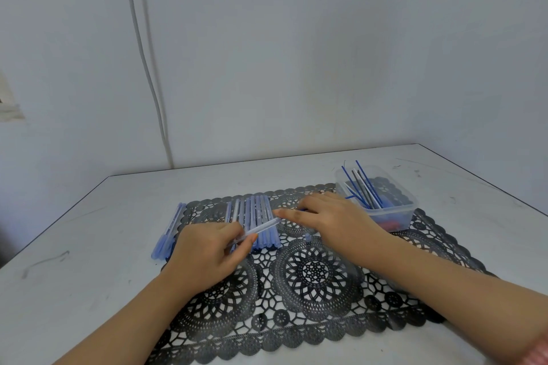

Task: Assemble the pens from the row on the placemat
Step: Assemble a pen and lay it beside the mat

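Observation:
A row of translucent blue pen barrels (257, 216) lies on the black lace placemat (311, 290). My left hand (207, 255) grips one clear barrel (264, 227), tilted up to the right above the row. My right hand (332, 219) is at the barrel's open end and pinches a thin blue refill (302, 210), mostly hidden by its fingers. A small blue cap (307, 237) stands on the mat just below my right hand.
A clear plastic tub (382, 210) with several blue, white and grey refills sits on the mat's far right corner. A few finished pens (169, 231) lie at the mat's left edge. The white table meets walls behind and to the right.

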Motion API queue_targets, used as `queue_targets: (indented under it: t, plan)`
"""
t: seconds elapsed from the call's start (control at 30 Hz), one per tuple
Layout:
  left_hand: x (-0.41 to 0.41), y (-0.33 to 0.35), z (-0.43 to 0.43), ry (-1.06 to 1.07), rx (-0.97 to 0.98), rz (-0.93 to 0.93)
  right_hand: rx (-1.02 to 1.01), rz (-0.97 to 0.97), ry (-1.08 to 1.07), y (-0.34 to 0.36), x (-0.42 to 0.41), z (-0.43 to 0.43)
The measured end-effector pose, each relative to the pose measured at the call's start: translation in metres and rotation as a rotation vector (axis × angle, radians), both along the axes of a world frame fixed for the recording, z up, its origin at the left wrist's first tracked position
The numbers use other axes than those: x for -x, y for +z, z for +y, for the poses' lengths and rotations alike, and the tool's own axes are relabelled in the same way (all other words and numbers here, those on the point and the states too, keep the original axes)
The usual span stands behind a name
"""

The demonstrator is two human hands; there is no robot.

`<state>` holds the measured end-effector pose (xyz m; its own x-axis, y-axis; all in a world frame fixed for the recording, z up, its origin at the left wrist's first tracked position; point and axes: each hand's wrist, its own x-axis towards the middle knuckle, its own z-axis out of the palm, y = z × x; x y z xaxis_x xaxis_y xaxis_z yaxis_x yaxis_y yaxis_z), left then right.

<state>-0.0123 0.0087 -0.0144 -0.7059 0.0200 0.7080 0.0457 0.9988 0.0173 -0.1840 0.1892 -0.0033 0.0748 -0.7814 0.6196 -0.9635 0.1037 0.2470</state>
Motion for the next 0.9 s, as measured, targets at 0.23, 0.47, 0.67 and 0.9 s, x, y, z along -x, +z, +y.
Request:
queue_targets:
  t: [0.23,0.47,0.67,0.9]
  plan:
    - [0.001,0.000,0.000,-0.016,0.005,0.014,0.116,-0.140,-0.072,0.005,-0.009,0.001]
    - [0.001,0.001,0.000,-0.009,0.007,0.026,0.209,-0.106,-0.367,0.011,-0.009,0.007]
    - [0.001,0.001,0.000,-0.020,0.009,0.033,0.253,-0.126,-0.263,0.009,-0.011,0.005]
    - [0.002,-0.001,-0.001,-0.025,0.031,0.029,0.079,-0.136,-0.074,-0.001,-0.009,-0.001]
